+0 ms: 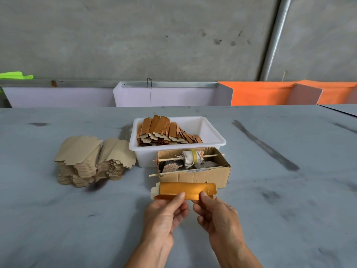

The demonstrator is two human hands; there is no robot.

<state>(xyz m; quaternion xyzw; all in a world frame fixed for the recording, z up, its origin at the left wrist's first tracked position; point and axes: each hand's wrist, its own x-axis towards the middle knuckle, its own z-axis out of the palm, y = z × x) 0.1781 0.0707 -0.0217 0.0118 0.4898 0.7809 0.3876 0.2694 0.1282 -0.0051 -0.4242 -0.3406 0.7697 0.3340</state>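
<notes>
— How many pieces does the person hold?
— Only one: a gold carton blank [186,188]. It lies flat and crosswise, just in front of the cardboard box [195,176], on the person's side. The left hand [166,215] pinches its near edge with the thumb on top. The right hand [216,215] pinches the same edge just beside it. The two hands are close together, with a small gap between them.
— And what else is on the bench [58,219]?
— One white tub [212,130] stands behind the cardboard box. In it, many folded gold cartons [164,130] lean in a row, too many to count exactly. The cardboard box is open on top and two thin sticks [212,155] cross it; one of them carries a cloth roll [190,157]. Left of the tub there are two piles of brown blanks [90,161], side by side.
</notes>
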